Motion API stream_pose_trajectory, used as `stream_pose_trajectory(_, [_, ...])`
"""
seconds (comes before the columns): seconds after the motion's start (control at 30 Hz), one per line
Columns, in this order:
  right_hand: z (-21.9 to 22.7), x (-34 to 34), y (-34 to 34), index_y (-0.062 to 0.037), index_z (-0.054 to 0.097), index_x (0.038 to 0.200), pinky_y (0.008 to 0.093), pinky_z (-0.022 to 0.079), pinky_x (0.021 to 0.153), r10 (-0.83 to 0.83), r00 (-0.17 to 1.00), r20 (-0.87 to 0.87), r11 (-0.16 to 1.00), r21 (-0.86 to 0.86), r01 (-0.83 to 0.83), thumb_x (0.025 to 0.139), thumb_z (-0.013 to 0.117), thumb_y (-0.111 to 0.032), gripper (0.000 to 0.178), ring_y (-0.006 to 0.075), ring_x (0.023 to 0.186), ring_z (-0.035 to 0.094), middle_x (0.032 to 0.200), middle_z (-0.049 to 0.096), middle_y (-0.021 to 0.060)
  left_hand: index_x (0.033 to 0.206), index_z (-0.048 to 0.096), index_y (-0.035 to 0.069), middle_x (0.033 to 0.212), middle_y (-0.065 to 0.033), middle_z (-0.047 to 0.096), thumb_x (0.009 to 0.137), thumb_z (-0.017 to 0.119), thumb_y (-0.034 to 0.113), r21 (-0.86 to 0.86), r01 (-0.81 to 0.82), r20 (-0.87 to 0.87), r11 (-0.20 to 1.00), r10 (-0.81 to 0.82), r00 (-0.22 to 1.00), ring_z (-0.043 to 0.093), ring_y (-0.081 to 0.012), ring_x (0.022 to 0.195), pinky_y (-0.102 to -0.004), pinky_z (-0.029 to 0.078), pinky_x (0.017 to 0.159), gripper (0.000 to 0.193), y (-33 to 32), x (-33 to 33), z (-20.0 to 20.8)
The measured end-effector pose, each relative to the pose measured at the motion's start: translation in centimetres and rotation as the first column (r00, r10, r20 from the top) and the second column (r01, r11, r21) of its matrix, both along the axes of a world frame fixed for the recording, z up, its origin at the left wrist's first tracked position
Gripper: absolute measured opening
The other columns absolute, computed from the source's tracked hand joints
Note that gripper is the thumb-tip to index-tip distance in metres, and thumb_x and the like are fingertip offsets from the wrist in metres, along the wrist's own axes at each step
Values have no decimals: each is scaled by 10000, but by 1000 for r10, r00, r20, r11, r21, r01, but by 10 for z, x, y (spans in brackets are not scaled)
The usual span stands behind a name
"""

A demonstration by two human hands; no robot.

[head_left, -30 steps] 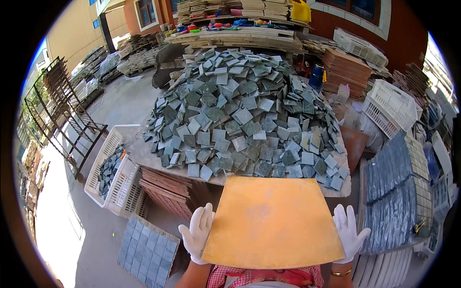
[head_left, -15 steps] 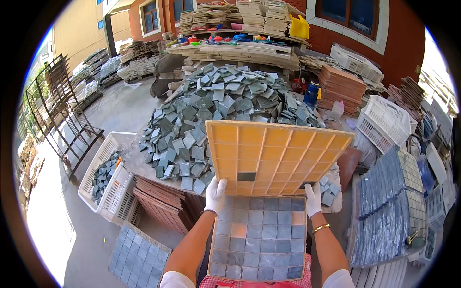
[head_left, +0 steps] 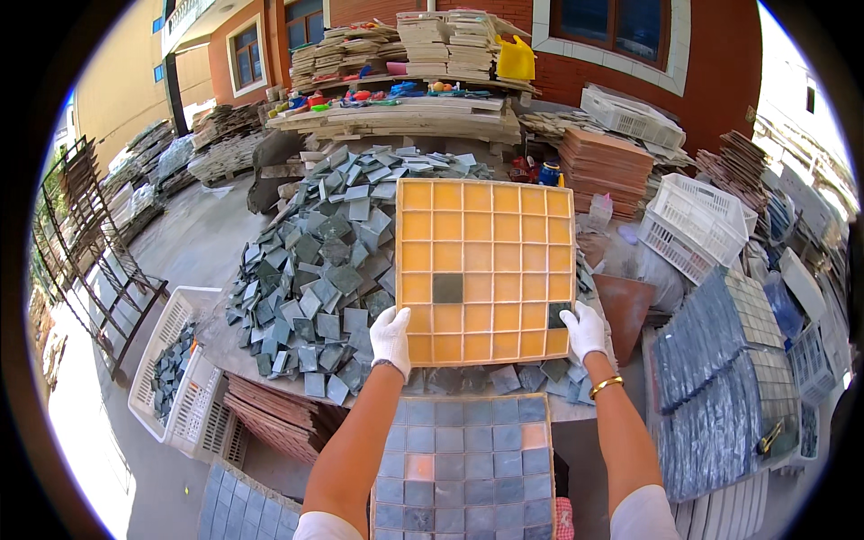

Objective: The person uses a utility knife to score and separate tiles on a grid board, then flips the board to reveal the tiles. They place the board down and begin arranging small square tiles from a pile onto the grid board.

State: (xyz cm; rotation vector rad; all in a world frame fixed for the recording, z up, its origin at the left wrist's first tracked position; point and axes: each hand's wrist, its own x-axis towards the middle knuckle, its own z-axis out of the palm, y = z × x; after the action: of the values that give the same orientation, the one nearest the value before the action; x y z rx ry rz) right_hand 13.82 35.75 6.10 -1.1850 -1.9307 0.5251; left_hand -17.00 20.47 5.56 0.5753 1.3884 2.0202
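Between my hands is an orange grid tray (head_left: 493, 256) with pale raised ribs, its compartments facing me. My left hand (head_left: 391, 342), in a white glove, grips its lower left edge. At the lower right edge, my gloved right hand (head_left: 585, 331) holds on too, its fingers beside a dark tile (head_left: 559, 314) in a corner compartment. One other dark tile (head_left: 447, 288) sits in the grid. Below the tray, a square sheet of grey-blue tiles (head_left: 477, 464) lies close to my body, with two orange-pink squares showing in it.
A heap of loose grey-green tiles (head_left: 315, 261) covers the table behind the tray. White crates (head_left: 200, 396) with tile pieces stand at left, above another tile sheet (head_left: 243, 504). Stacked tile sheets (head_left: 706, 405) stand at right. Reddish slabs (head_left: 605, 171) are piled farther back.
The orange tray has been lifted away from the grey tile sheet and turned from a steep slant to face me squarely. Both hands keep hold of its lower corners.
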Motion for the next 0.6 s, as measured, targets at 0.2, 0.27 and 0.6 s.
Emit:
stream_pose_trajectory(0.2, [-9, 3, 8, -39, 522, 1199, 419, 453, 918, -101, 958, 268, 949, 316, 12, 773, 688, -136, 467, 365, 1101, 515, 1188, 535, 184, 1261, 506, -53, 1190, -100, 593, 836, 641, 114, 77, -65, -211, 995, 80, 974, 558, -166, 1079, -289, 421, 943, 476, 24, 16, -31])
stream_pose_trajectory(0.27, [-8, 6, 4, -47, 482, 1248, 403, 423, 992, 50, 920, 389, 879, 420, -225, 726, 701, -51, 566, 336, 1183, 465, 1255, 487, 158, 1328, 444, -57, 1300, -159, 545, 818, 667, 149, -43, -85, -355, 995, 64, 933, 531, -218, 1174, -311, 391, 1003, 594, 16, 13, -48])
stream_pose_trajectory(0.6, [20, 2, 2, -90, 534, 1013, 389, 461, 825, 100, 789, 606, 883, 312, -351, 652, 736, -95, 414, 291, 976, 534, 957, 544, 74, 1417, 305, -8, 1441, -216, 350, 691, 771, 212, -260, -408, -952, 875, -161, 262, 359, -386, 1312, -460, 319, 1070, 890, -30, 40, -28])
